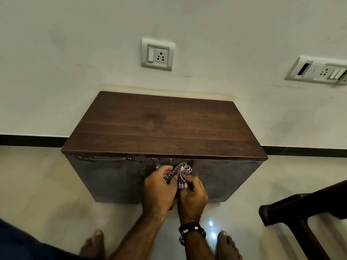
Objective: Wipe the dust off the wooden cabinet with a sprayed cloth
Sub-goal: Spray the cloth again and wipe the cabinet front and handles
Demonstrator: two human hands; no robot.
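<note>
A white switch-and-socket plate (158, 54) is mounted on the pale wall (75, 72), with a second, wider socket panel (319, 70) further right at the frame edge. A black skirting strip (32, 140) runs along the base of the wall above a light tiled floor (37, 184). A dark wooden chair frame (300, 212) stands at lower right.

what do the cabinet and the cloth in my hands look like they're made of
Cabinet: looks like dark brown wood or a wood-look laminate, going by the grain lines along the smooth, faintly glossy top; which of the two can't be told. Cloth: thin woven fabric, probably cotton, given its checked pattern and soft crumpled folds.
</note>
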